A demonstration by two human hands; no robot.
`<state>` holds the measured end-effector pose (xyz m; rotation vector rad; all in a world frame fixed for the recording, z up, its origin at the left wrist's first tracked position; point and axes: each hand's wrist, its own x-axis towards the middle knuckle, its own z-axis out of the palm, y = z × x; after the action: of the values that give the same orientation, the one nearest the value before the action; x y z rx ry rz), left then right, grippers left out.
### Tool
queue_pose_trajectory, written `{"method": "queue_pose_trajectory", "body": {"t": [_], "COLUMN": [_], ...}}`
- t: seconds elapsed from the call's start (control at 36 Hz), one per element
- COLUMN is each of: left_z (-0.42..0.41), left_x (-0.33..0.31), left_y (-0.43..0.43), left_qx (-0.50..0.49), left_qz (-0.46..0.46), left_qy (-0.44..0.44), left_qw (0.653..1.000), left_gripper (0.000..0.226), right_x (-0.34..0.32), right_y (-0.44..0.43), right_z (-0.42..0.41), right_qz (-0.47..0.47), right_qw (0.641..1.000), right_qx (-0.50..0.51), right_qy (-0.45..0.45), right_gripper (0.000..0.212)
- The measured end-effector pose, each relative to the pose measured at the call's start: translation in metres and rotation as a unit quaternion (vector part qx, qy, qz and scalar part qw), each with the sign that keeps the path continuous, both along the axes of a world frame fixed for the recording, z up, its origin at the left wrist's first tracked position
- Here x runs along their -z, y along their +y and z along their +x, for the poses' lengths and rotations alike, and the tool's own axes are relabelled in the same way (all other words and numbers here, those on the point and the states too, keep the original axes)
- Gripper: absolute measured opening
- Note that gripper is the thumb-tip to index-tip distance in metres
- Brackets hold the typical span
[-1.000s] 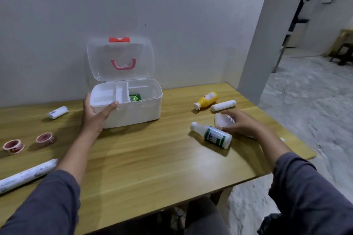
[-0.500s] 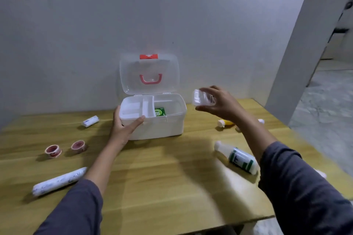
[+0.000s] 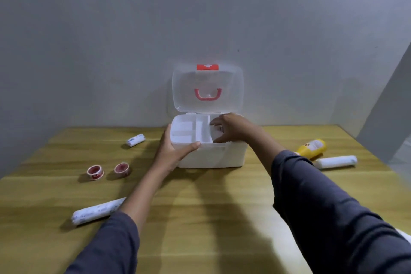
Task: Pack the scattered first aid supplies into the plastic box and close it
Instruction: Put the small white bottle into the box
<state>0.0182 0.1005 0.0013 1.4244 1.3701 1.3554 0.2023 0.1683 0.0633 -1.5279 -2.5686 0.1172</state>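
The white plastic box (image 3: 222, 157) stands open at the back of the wooden table, its clear lid (image 3: 208, 89) with a red handle upright against the wall. My left hand (image 3: 172, 151) grips the box's front left corner. My right hand (image 3: 231, 128) reaches into the box's right compartment, holding a small clear packet (image 3: 215, 132) low inside it. Scattered on the table are two red tape rolls (image 3: 95, 172) (image 3: 121, 168), a small white bandage roll (image 3: 135, 139), a long white roll (image 3: 97, 211), a yellow bottle (image 3: 312, 147) and another white roll (image 3: 337, 161).
A grey wall stands right behind the box. The table's right edge lies past the yellow bottle, with a pillar beyond it. My right sleeve (image 3: 329, 211) covers the table's front right part.
My right hand lifted the clear packet from the table's right side, carried it left and lowered it into the box's right compartment. My left hand stayed on the box. The view turned left.
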Motion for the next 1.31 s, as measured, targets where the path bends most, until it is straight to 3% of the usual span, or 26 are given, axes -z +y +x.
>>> {"method": "queue_pose_trajectory", "body": {"t": [0.06, 0.22, 0.39, 0.64, 0.78, 0.92, 1.03, 1.31], "left_z": [0.000, -0.003, -0.002, -0.003, -0.004, -0.003, -0.003, -0.004], "left_x": [0.001, 0.003, 0.001, 0.004, 0.007, 0.008, 0.009, 0.007], "left_y": [0.000, 0.000, -0.002, 0.001, 0.003, 0.003, 0.004, 0.003], "left_qx": [-0.002, -0.005, -0.004, -0.009, -0.015, -0.018, -0.016, -0.011], "left_qz": [-0.001, -0.009, -0.021, -0.021, -0.023, -0.010, -0.005, 0.005], "left_qy": [-0.006, 0.002, 0.003, 0.001, 0.004, 0.005, -0.002, 0.017], "left_qw": [1.000, 1.000, 1.000, 1.000, 1.000, 1.000, 1.000, 1.000], "left_gripper": [0.097, 0.113, 0.121, 0.118, 0.121, 0.119, 0.117, 0.107], "right_x": [0.003, 0.001, -0.002, 0.001, 0.003, -0.001, -0.002, 0.006], "right_y": [0.002, 0.001, 0.000, 0.000, 0.001, 0.007, 0.012, 0.011], "right_z": [-0.005, 0.000, 0.012, -0.001, -0.009, 0.001, 0.012, -0.003], "right_qz": [0.003, -0.030, -0.055, -0.046, -0.026, -0.054, -0.055, -0.048], "right_qw": [1.000, 0.999, 0.998, 0.996, 0.995, 0.994, 0.995, 0.992], "right_qx": [0.002, 0.012, 0.025, 0.041, 0.023, 0.047, 0.072, 0.064], "right_qy": [0.015, 0.041, 0.009, 0.072, 0.096, 0.079, 0.049, 0.101], "right_gripper": [0.063, 0.065, 0.043, 0.050, 0.043, 0.058, 0.053, 0.045]}}
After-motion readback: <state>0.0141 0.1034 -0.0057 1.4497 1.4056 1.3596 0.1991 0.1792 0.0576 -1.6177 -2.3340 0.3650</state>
